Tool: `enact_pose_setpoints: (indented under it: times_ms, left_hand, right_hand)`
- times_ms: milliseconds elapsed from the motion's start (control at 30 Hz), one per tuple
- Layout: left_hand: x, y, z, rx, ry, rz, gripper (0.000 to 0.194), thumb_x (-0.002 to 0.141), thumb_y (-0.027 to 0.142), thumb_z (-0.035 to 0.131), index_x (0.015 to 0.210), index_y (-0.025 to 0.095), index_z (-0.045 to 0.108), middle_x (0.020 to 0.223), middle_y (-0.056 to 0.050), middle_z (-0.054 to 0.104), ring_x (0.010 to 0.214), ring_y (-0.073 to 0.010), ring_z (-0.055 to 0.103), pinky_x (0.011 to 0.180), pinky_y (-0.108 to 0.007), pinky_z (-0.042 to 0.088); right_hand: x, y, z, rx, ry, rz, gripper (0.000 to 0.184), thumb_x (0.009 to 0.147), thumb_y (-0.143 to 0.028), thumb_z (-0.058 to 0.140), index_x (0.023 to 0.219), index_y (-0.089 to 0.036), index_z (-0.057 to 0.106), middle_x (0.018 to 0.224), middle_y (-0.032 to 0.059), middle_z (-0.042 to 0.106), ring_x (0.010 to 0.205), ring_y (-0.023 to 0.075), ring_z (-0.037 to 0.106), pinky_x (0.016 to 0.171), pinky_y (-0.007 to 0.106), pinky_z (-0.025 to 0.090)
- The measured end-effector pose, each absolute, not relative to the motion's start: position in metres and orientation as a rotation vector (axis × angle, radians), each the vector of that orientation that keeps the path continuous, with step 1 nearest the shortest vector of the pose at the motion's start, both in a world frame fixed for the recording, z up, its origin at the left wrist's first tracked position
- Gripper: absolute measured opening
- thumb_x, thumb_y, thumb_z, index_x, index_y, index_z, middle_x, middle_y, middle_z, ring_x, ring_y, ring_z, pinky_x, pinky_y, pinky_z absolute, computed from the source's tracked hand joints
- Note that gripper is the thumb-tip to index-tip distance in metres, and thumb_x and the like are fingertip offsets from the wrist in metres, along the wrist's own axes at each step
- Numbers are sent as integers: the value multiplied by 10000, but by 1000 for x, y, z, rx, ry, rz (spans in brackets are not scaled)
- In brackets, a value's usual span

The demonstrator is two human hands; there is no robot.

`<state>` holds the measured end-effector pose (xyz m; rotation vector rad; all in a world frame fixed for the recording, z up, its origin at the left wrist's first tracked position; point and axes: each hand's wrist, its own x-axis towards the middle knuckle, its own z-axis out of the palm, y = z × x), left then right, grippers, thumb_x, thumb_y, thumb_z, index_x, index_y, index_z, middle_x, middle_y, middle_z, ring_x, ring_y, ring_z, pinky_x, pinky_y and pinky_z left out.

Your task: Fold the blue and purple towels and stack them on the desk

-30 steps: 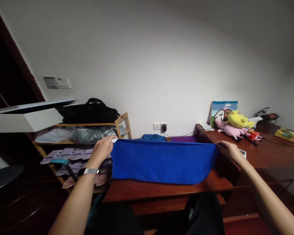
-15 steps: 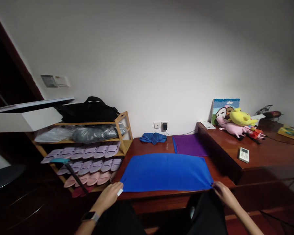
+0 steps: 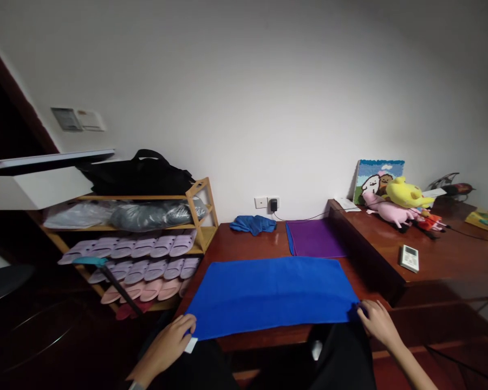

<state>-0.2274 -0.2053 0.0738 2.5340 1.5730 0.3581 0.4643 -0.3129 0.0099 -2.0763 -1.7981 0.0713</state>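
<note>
A large blue cloth (image 3: pixel 270 292) lies spread flat on the dark wooden table (image 3: pixel 244 246). My left hand (image 3: pixel 168 344) pinches its near left corner, where a white tag shows. My right hand (image 3: pixel 376 319) grips the near right corner at the table's front edge. Both hands are closed on the cloth. Behind it lie a purple cloth (image 3: pixel 314 238), laid flat, and a crumpled blue cloth (image 3: pixel 253 223) near the wall.
A wooden rack (image 3: pixel 199 216) of pink and lilac slippers stands left, with a black bag (image 3: pixel 140 176) on top. A higher desk (image 3: pixel 442 257) at right carries plush toys (image 3: pixel 402 203), a picture, and a white remote (image 3: pixel 409 257). A charger (image 3: pixel 273 205) is plugged into the wall.
The cloth was held up stretched between both hands. It has been brought down and laid flat on the table, then drawn a little toward me, corners still gripped.
</note>
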Motion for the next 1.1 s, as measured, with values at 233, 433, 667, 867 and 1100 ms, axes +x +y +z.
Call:
enact_pose_setpoints:
  times_ms: [233, 433, 667, 867, 1100]
  left_hand:
    - [-211, -133, 85, 2541, 1650, 528, 363, 939, 276, 366, 1040, 262, 714, 1185, -49, 734, 1152, -222, 658, 1062, -352, 486]
    - [-181, -74, 56, 2481, 1906, 424, 548, 985, 379, 321, 1442, 198, 563, 1575, -93, 490, 1455, -262, 442, 1201, -432, 359]
    - [-190, -69, 10, 2432, 2100, 205, 601, 995, 478, 349, 1538, 242, 445, 1624, -97, 407, 1495, -266, 380, 1230, -491, 265]
    - [-173, -41, 26, 2552, 2040, 370, 543, 1011, 420, 307, 1386, 180, 617, 1508, -123, 564, 1435, -261, 468, 1222, -445, 302]
    - [-161, -16, 7, 2368, 2100, 308, 610, 1012, 474, 322, 1565, 226, 395, 1643, -97, 367, 1525, -250, 316, 1233, -462, 264]
  right_hand:
    - [421, -219, 43, -2013, -1854, 109, 500, 976, -409, 339, 1280, -199, 676, 1385, 111, 636, 1292, 258, 570, 1165, 413, 368]
    - [389, -165, 27, -2322, -1816, 186, 589, 1013, -442, 319, 1548, -223, 435, 1643, 57, 348, 1521, 276, 282, 1244, 478, 222]
    - [404, -175, -13, -2348, -1836, 104, 620, 1008, -524, 293, 1567, -279, 402, 1635, 29, 363, 1530, 265, 262, 1251, 483, 192]
    - [389, -148, 3, -2344, -1794, 37, 613, 1011, -524, 279, 1557, -284, 419, 1652, 26, 328, 1531, 272, 256, 1245, 488, 193]
    - [387, -133, -14, -2407, -1735, 57, 631, 1010, -531, 261, 1593, -301, 339, 1662, 27, 305, 1541, 281, 224, 1244, 512, 187]
